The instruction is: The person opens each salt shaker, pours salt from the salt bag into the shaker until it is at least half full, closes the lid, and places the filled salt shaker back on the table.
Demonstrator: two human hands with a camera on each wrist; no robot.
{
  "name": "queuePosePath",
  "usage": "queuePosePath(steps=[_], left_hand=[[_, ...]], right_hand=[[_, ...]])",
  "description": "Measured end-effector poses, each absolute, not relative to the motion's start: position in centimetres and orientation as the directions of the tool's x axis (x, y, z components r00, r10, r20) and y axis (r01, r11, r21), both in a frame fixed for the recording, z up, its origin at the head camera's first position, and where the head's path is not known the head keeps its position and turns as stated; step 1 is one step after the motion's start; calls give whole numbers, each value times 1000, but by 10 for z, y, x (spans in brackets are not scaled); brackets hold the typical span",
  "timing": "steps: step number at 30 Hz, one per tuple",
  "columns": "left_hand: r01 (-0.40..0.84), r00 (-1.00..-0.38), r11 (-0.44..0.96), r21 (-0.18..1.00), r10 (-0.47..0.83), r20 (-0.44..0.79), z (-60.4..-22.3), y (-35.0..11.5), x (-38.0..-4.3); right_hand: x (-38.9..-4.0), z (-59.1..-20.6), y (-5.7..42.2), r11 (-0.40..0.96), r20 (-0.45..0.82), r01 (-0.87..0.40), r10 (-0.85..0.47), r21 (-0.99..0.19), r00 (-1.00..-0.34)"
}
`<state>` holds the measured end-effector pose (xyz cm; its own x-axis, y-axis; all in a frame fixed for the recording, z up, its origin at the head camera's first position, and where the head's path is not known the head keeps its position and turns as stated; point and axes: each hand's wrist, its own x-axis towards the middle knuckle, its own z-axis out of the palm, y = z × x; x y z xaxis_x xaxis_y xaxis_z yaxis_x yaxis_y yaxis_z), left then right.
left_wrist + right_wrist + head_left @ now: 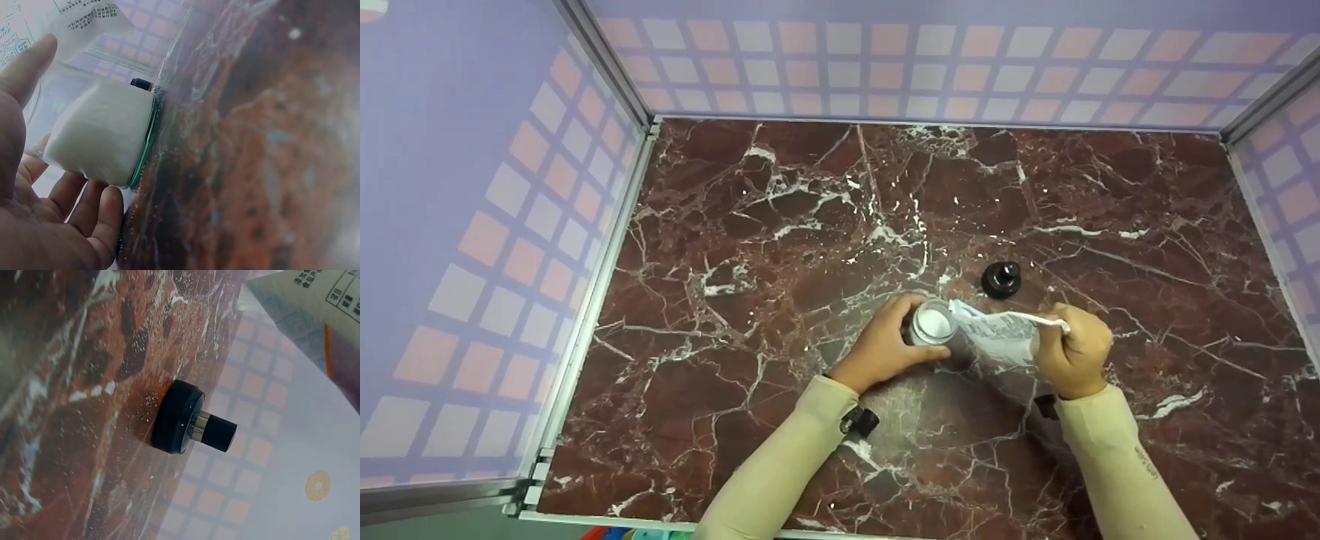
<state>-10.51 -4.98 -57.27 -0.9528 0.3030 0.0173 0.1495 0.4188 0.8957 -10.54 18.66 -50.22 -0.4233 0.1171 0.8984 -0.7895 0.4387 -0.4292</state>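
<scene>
A clear glass jar [934, 324] stands on the table, partly filled with fine white grains. My left hand [879, 343] grips it from the left, thumb on the near side and fingers round the far side. In the left wrist view, the white contents [98, 132] reach well up the jar. My right hand [1078, 346] holds a printed plastic bag [1001, 336] by its upper right end. The bag's other end lies right at the jar's rim. Beyond the bag, a black lid [1001, 280] with a knob rests on the table, knob up in the right wrist view.
The table [780, 300] has a dark red marbled top, with white specks scattered beyond the jar. Panels with pink and white squares [840, 64] stand along the back and sides. Colourful items [634, 534] show below the table's front edge.
</scene>
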Motion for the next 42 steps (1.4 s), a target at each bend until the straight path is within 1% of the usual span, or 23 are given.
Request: queuePosePath(steps=[4,7,9,11,13,15,18,20,21,25,28,31,33,35,37,40,42], left_hand=[[167,-945,451,877,326,12,-570,-49,-105],[182,-945,470,864,327,20,-564,-52,-102],[220,-943,475,852,329,60,-556,-54,-100],[294,-929,460,838,343,138,-545,-56,-98],[400,-893,430,809,382,239,-531,-55,-97],[516,-830,389,763,446,334,-517,-51,-97],[634,-736,341,694,544,404,-504,-42,-96],[673,-690,316,669,593,414,-502,-37,-95],[681,-678,305,666,608,414,-501,-34,-94],[691,-651,249,679,623,434,-507,-27,-91],[695,-657,226,682,585,476,-511,-23,-89],[692,-680,235,683,532,505,-515,-19,-86],[686,-696,256,681,504,512,-517,-16,-85],[680,-707,267,682,485,515,-518,-14,-83],[687,-704,271,674,475,527,-519,-12,-82],[711,-689,283,644,467,555,-518,-8,-80],[725,-678,298,621,469,566,-516,-5,-78]], right_hand=[[-99,-503,186,394,892,-801,179,-451,-415],[-95,-503,184,327,878,-816,227,-476,-421],[-95,-504,183,283,869,-827,262,-485,-420],[-95,-503,183,216,859,-845,290,-489,-422],[-94,-503,184,146,847,-859,314,-490,-429],[-93,-504,184,51,831,-872,334,-487,-445],[-89,-507,184,-66,814,-878,345,-475,-467],[-87,-509,184,-129,811,-879,342,-459,-474],[-86,-510,184,-146,813,-879,337,-453,-475],[-81,-517,186,-176,818,-876,312,-450,-483],[-78,-525,190,-157,806,-857,289,-492,-516],[-73,-534,198,-122,774,-814,255,-568,-579],[-70,-538,203,-72,755,-786,233,-615,-612],[-66,-539,208,27,741,-756,219,-655,-634],[-61,-533,211,121,727,-720,215,-683,-652],[-52,-511,215,255,708,-661,212,-705,-673],[-45,-496,218,347,713,-633,193,-692,-674]])
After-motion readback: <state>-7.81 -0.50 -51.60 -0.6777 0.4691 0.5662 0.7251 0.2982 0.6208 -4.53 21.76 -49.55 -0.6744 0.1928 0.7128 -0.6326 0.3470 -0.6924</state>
